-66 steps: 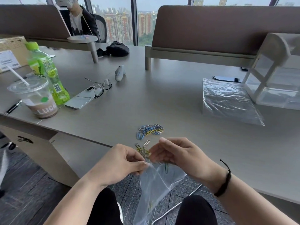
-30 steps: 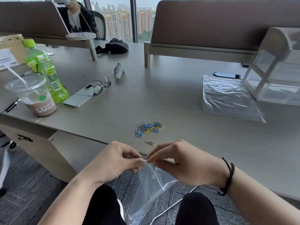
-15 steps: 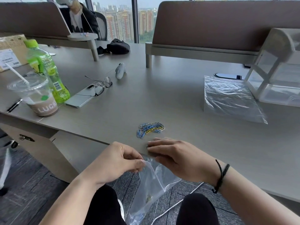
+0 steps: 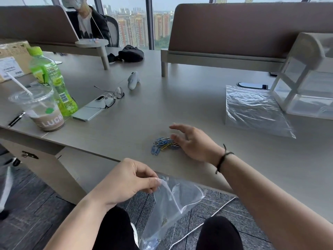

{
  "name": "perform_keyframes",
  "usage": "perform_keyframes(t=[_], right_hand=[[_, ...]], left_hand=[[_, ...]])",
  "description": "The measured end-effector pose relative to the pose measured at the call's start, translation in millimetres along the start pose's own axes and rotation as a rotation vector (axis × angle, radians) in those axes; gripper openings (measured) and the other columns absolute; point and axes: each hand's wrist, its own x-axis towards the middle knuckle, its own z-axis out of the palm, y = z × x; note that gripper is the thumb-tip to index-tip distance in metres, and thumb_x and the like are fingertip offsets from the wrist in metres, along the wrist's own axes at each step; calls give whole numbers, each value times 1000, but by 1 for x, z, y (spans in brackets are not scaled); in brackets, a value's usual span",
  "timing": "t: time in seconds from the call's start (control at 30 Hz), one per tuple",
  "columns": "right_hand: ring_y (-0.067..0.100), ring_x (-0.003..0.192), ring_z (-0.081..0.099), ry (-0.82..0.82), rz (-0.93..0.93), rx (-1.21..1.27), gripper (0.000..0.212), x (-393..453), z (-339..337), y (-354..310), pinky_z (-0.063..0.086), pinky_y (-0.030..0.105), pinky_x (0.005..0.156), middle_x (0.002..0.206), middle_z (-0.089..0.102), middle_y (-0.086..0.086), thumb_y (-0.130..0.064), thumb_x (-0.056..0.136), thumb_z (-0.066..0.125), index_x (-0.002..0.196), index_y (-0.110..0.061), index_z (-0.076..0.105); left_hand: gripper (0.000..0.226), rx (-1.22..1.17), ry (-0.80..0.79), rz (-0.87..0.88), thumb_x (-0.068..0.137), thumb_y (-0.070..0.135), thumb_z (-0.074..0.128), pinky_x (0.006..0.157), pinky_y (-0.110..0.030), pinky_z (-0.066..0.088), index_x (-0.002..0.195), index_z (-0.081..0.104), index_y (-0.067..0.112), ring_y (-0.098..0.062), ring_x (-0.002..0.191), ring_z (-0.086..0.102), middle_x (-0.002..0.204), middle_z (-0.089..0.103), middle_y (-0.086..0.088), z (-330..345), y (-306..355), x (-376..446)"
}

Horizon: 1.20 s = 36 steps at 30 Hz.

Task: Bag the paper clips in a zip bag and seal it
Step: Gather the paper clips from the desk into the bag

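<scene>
A small pile of blue, yellow and silver paper clips [image 4: 162,144] lies on the grey table [image 4: 126,127] near its front edge. My right hand [image 4: 192,143] hovers at the pile's right side, fingers spread and relaxed, fingertips touching or almost touching the clips. Below the table edge my left hand [image 4: 129,181] pinches the top rim of a clear zip bag [image 4: 173,202]. The bag hangs open over my lap, and a few clips show at its bottom.
A second clear bag [image 4: 255,110] lies at the right beside a white rack [image 4: 306,78]. At the left stand an iced coffee cup [image 4: 39,109] and a green bottle [image 4: 54,82], with a phone [image 4: 88,110], glasses [image 4: 111,96] and a pen [image 4: 16,119]. A person [image 4: 86,22] sits opposite.
My right hand let go of the bag's rim and moved up and forward onto the table beside the clip pile. The single loose clip near the edge is gone. The left hand keeps its pinch.
</scene>
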Motion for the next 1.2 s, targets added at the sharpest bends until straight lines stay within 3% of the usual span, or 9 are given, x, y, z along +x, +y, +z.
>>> perform_keyframes(t=[0.1, 0.2, 0.33, 0.5, 0.7, 0.8, 0.87, 1.03, 1.2], right_hand=[[11, 144, 33, -131, -60, -151, 43, 24, 16, -4, 20, 32, 119, 156, 39, -7, -44, 101, 42, 140, -28, 50], [9, 145, 30, -208, -175, -151, 38, 25, 25, -16, 18, 31, 119, 154, 42, -9, -42, 103, 37, 135, -32, 55], [6, 142, 35, -239, -294, -84, 35, 5, 27, -18, 22, 27, 119, 148, 49, -13, -39, 102, 41, 130, -30, 62], [4, 132, 48, -235, -326, 51, 35, -31, 23, -12, 35, 29, 113, 138, 60, -5, -32, 101, 45, 120, -17, 70], [-2, 122, 55, -246, -221, 181, 37, -62, 18, -18, 43, 30, 105, 130, 65, -10, -38, 102, 43, 125, -19, 66], [4, 116, 62, -287, -112, 457, 48, -74, 16, -25, 48, 36, 103, 124, 69, -7, -50, 98, 42, 139, -28, 51], [12, 116, 64, -298, -46, 689, 54, -79, 15, -29, 47, 38, 105, 120, 72, 2, -46, 95, 42, 143, -21, 45], [27, 109, 68, -217, 110, 1054, 57, -78, 9, -34, 50, 39, 101, 111, 73, 18, -51, 95, 42, 139, -15, 48], [25, 111, 67, -85, 195, 1202, 64, -67, 12, -28, 45, 39, 107, 113, 72, 17, -58, 86, 46, 131, -13, 56]], left_hand=[[6, -6, 10, -2, 75, 3, 81, 64, -23, 59, 77, 78, -2, -16, 61, 67, 67, 74, -14, 0, 0, 0], [6, -12, 15, -6, 75, 1, 80, 61, -21, 57, 76, 77, -4, -15, 60, 67, 65, 74, -13, -1, -1, 0], [12, -18, 19, -17, 73, 5, 82, 60, -19, 56, 78, 77, -4, -15, 61, 68, 67, 75, -14, -2, -2, 1], [34, -36, 10, -23, 58, 24, 83, 60, -20, 56, 79, 78, -1, -14, 61, 69, 67, 75, -14, -2, -2, 2], [30, -41, -4, -21, 60, 24, 82, 61, -21, 56, 78, 78, 0, -14, 61, 69, 66, 75, -13, -2, 0, 1], [27, -73, -2, -32, 61, 19, 82, 60, -19, 56, 78, 77, -1, -14, 60, 69, 65, 74, -13, -2, -1, 1], [26, -83, 1, -38, 61, 17, 82, 60, -19, 56, 78, 77, 0, -15, 60, 69, 67, 74, -16, -2, 0, 1], [20, -54, 1, -42, 67, 13, 83, 61, -19, 58, 79, 78, -2, -13, 59, 69, 68, 75, -16, -2, -1, 2], [8, -44, 2, -25, 74, 3, 80, 61, -19, 58, 79, 78, -3, -13, 60, 68, 68, 75, -16, -2, -4, 2]])
